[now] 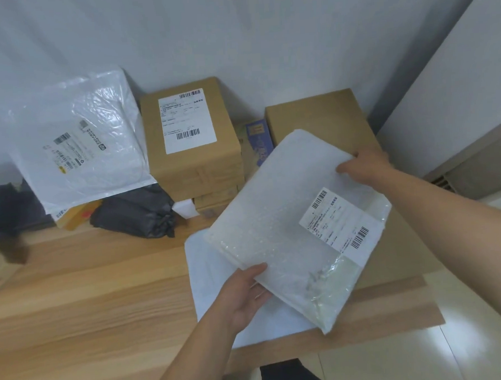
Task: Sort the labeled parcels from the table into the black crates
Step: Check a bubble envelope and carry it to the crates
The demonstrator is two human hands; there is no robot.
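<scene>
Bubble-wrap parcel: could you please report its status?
Gripped by left hand at near edge, right hand at far corner. The white bubble-wrap labelled parcel held over flat white mailer on wooden table.

Up off the table [89, 300] is the bubble-wrap mailer [274, 232], flat, tilted, its barcoded white label [341, 223] facing up; the left hand [246, 294] grips its near edge and the right hand [364, 166] pinches the far corner. Under it lies a flat white envelope [210, 285]. At the back, a brown carton [195, 158] with a large label sits on top of a stack of cartons. Left of it, a white poly bag [81, 140] leans against the wall, label showing. A crumpled grey bag [137, 213] lies in front of the two. On the right is a wide plain cardboard box [326, 113], partly hidden by the mailer.
</scene>
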